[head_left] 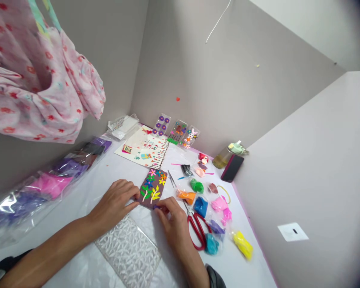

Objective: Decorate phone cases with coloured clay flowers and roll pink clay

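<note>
White worktop (103,180); brown flower panel (152,189), long axis approx. near-far. L hand (115,202) touches left edge, grip can't tell; R hand (172,218) pinches purple bit (155,207), near-right corner.

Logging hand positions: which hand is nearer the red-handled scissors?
Right hand, just left of the scissors; the left hand is farther, at the left edge of the brown panel.

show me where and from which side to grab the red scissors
Probably best by the scissors' red loops, coming from above on the person's side: the loops lie toward the person, the blades point away, and the teal packet sits close on the loops' right.
</note>
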Demonstrator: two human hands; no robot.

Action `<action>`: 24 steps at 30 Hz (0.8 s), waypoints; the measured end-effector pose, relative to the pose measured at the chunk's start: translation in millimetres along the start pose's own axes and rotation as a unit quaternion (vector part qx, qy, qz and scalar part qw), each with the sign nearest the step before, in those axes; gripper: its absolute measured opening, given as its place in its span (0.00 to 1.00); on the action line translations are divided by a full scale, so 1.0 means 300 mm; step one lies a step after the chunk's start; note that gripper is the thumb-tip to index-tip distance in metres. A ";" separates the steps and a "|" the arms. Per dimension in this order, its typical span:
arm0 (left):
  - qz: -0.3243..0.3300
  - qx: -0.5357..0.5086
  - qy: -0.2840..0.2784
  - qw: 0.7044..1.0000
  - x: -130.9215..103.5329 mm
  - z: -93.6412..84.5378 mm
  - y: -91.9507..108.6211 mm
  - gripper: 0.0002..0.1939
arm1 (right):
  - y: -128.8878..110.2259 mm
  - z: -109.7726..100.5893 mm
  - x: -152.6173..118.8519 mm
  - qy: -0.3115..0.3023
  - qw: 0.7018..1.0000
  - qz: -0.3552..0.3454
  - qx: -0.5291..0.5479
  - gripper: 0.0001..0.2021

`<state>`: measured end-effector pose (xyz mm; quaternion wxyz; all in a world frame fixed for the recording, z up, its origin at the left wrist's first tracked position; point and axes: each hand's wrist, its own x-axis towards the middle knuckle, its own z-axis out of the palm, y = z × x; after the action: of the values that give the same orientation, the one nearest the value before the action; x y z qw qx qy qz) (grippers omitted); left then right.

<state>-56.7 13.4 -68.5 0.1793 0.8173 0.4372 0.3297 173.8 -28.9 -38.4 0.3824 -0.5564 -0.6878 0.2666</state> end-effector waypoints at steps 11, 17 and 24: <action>-0.002 -0.002 -0.007 1.000 0.001 -0.005 0.005 0.05 | 0.013 -0.021 0.010 0.005 0.999 0.032 0.013 0.08; -0.004 -0.002 -0.007 1.000 0.002 0.001 0.002 0.05 | 0.000 -0.012 0.005 -0.014 1.000 0.021 0.015 0.08; -0.006 -0.015 -0.018 1.000 0.001 -0.007 0.007 0.05 | 0.038 -0.030 0.019 0.012 0.996 0.079 0.047 0.09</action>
<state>-56.7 12.6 -65.7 0.2013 0.8179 0.4334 0.3203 187.1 -21.2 -40.9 0.3940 -0.5934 -0.6240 0.3213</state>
